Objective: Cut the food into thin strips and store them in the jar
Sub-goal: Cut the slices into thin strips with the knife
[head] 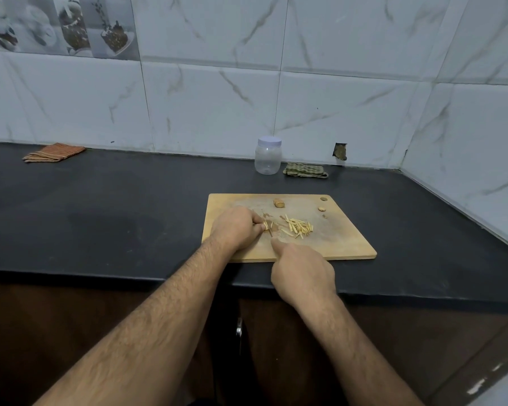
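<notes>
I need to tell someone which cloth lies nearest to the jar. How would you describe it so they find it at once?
Start at the black counter and follow the tiled back wall to the clear jar with the pale lid. The cloth lies folded just right of it, behind the cutting board. It is green-striped, while the other cloth, far left, is orange-brown.

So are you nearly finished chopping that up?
About halfway. A pile of thin strips already lies on the cutting board. The left hand pinches a piece being cut; the right hand grips something, probably the knife. One chunk waits uncut, and the jar is closed and empty.
</notes>
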